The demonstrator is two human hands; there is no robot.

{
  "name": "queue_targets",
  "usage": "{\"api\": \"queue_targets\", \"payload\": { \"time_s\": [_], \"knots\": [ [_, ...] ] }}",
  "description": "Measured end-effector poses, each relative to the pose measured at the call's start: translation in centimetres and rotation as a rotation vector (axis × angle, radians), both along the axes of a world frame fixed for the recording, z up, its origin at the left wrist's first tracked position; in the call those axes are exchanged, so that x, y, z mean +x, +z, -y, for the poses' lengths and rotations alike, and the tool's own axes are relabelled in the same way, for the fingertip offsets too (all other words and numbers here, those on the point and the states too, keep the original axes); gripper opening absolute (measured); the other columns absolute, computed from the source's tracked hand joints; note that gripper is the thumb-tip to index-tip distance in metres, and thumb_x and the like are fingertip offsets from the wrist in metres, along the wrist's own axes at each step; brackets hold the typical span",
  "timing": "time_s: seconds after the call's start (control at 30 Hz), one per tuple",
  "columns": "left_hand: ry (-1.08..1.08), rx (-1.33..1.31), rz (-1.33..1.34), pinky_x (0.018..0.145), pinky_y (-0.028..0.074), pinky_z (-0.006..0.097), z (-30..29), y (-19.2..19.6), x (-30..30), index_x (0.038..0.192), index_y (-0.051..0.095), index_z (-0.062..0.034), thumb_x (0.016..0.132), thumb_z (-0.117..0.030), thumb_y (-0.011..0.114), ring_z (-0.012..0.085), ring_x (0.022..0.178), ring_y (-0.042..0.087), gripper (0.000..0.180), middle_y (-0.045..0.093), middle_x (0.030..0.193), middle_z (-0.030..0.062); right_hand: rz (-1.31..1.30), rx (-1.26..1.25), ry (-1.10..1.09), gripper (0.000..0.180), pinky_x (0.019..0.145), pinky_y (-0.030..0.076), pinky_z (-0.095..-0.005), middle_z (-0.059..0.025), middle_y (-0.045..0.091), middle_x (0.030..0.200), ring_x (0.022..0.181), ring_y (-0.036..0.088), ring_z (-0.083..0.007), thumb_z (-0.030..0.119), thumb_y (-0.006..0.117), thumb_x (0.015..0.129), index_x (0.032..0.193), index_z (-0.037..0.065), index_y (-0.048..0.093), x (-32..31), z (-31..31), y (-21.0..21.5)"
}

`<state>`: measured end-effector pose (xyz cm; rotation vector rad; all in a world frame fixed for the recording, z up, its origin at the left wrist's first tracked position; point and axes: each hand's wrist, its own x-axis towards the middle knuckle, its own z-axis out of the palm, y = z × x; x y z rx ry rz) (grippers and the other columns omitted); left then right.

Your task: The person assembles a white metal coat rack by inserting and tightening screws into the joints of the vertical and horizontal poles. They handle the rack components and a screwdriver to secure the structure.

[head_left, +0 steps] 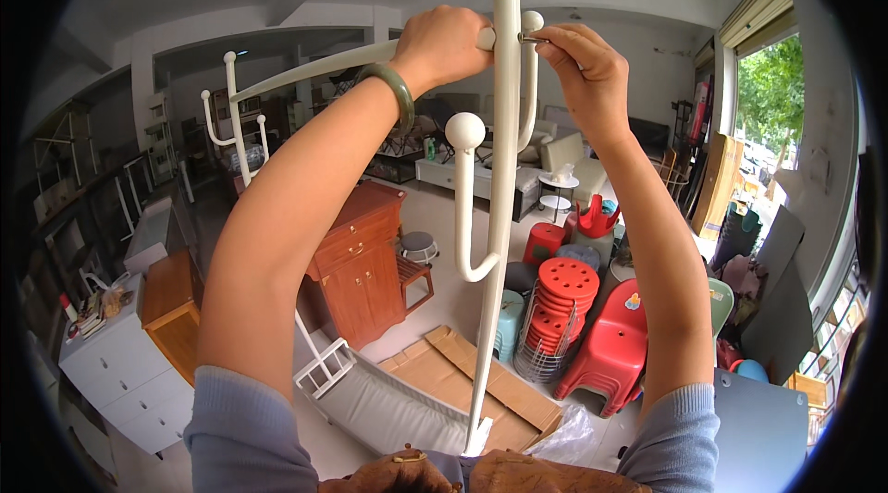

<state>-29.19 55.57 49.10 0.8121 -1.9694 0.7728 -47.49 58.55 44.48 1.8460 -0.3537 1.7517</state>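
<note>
A white metal upright pole (505,123) of a coat rack stands in front of me, with knob-tipped hooks. A white crossbar (319,67) runs from it to a second hooked white post (235,114) at the left. My left hand (437,47) is closed around the crossbar's end, beside the upright. A green bangle (394,89) circles that wrist. On the upright's right side, my right hand (586,72) pinches a small shiny metal piece (530,38) against or close to the pole. Its exact kind is hard to tell. A ball-ended hook (464,206) juts from the pole below.
Behind the rack stands a reddish-brown wooden cabinet (356,266). Stacked red stools (566,285) and a red plastic chair (612,345) are at the right. Flattened cardboard (472,382) and a grey padded piece (388,405) lie below. White drawers (125,373) stand left.
</note>
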Motion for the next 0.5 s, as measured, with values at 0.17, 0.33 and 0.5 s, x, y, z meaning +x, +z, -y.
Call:
{"api": "queue_targets", "payload": {
  "time_s": [0.17,0.33,0.5],
  "knots": [
    [-0.008,0.007,-0.003,0.066,0.051,0.041,0.00,-0.01,-0.06,0.075,0.069,-0.0100,0.071,-0.044,0.064,0.0323,0.069,0.064,0.035,0.065,0.071,0.0139,0.031,0.100,0.018,0.010,0.063,0.046,-0.0265,-0.0078,0.063,0.079,0.067,0.057,-0.0172,0.006,0.065,0.080,0.089,0.003,0.067,-0.31,0.66,0.19],
    [-0.003,-0.006,-0.001,0.066,0.051,0.041,0.03,-0.14,0.11,0.075,0.069,-0.0107,0.071,-0.043,0.064,0.0326,0.070,0.064,0.033,0.065,0.071,0.0140,0.006,-0.038,-0.012,0.009,0.060,0.045,-0.0267,-0.0073,0.062,0.077,0.064,0.055,-0.0167,0.007,0.066,0.080,0.088,0.002,0.066,0.10,0.92,0.21],
    [0.007,-0.029,0.006,0.066,0.051,0.041,0.21,0.03,-0.12,0.076,0.069,-0.0105,0.070,-0.041,0.065,0.0326,0.070,0.064,0.032,0.065,0.071,0.0142,-0.040,-0.236,-0.268,0.007,0.055,0.043,-0.0262,-0.0061,0.061,0.071,0.061,0.055,-0.0143,0.010,0.065,0.081,0.086,0.004,0.067,-0.34,0.81,0.73]
  ]
}}
